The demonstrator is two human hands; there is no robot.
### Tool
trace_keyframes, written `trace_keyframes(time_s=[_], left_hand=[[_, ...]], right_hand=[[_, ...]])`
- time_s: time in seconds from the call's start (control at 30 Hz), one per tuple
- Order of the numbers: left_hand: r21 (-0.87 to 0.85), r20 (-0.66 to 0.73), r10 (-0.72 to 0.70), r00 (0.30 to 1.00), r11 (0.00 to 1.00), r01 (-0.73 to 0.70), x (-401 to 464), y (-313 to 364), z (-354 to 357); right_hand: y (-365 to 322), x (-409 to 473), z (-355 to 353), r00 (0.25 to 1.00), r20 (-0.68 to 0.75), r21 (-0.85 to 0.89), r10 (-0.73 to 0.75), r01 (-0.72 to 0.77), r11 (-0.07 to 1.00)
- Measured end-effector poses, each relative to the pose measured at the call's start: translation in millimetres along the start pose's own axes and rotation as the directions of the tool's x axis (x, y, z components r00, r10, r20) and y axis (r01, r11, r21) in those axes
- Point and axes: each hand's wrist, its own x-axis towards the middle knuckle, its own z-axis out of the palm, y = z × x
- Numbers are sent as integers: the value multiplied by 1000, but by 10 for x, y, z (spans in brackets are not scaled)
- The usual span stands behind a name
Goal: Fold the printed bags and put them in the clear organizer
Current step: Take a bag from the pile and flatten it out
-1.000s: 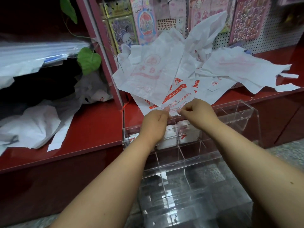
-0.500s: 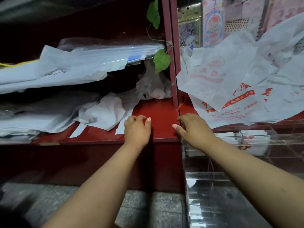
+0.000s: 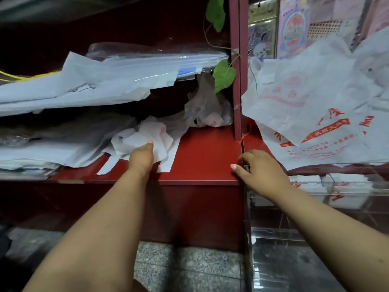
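A crumpled white bag with faint pink print point(image 3: 145, 134) lies on the red shelf point(image 3: 202, 163), left of the upright divider. My left hand point(image 3: 140, 155) reaches onto it, thumb on top and fingers tucked into the folds, gripping it. Near the shelf's front edge my right hand point(image 3: 260, 171) rests with loosely curled fingers and holds nothing. It sits by the left corner of the clear organizer point(image 3: 273, 230). Folded printed bags point(image 3: 345, 190) show through the organizer's top compartment. A loose pile of red-printed white bags point(image 3: 311, 106) spreads over the shelf behind it.
Stacks of flat plastic bags and sheets point(image 3: 84, 85) fill the left shelf bay. A red divider post point(image 3: 236, 81) with green leaves point(image 3: 224, 77) splits the two bays. Sticker packs point(image 3: 292, 26) hang at the back right. Speckled stone floor point(image 3: 185, 268) lies below.
The view has swung left. My left hand has moved from the bare shelf up onto the crumpled bag and taken hold of it. My right hand has stayed by the organizer's corner.
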Motion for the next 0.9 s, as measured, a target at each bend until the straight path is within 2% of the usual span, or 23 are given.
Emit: trace_keyframes(time_s=[0.17, 0.33, 0.43, 0.5, 0.57, 0.7, 0.8, 0.9], left_hand=[[-112, 66, 273, 960, 958, -265, -444, 191, 105], [-231, 188, 445, 876, 887, -401, -1061, 497, 283], [-381, 253, 437, 863, 865, -327, -1416, 617, 387], [-462, 305, 430, 850, 847, -263, -1621, 665, 464], [-478, 367, 434, 822, 847, -234, -1799, 681, 516], [-466, 480, 435, 762, 862, -199, -2069, 678, 580], [-485, 530, 409, 743, 865, -131, -2218, 711, 593], [-461, 532, 444, 721, 866, -193, -2276, 766, 559]], right_hand=[[-17, -59, -85, 1000, -13, 181, 28, -25, 983], [-74, -229, -364, 996, -49, 408, 79, -53, 912], [-155, -394, -639, 990, -91, 511, 110, -49, 858], [-211, -496, -805, 984, -109, 618, 140, -43, 785], [-245, -583, -930, 973, -161, 672, 166, -15, 741], [-215, -690, -1089, 950, -298, 486, 96, 64, 872], [-199, -723, -1223, 938, -330, 515, 106, 85, 853], [-143, -733, -1369, 921, -345, 562, 178, 51, 826]])
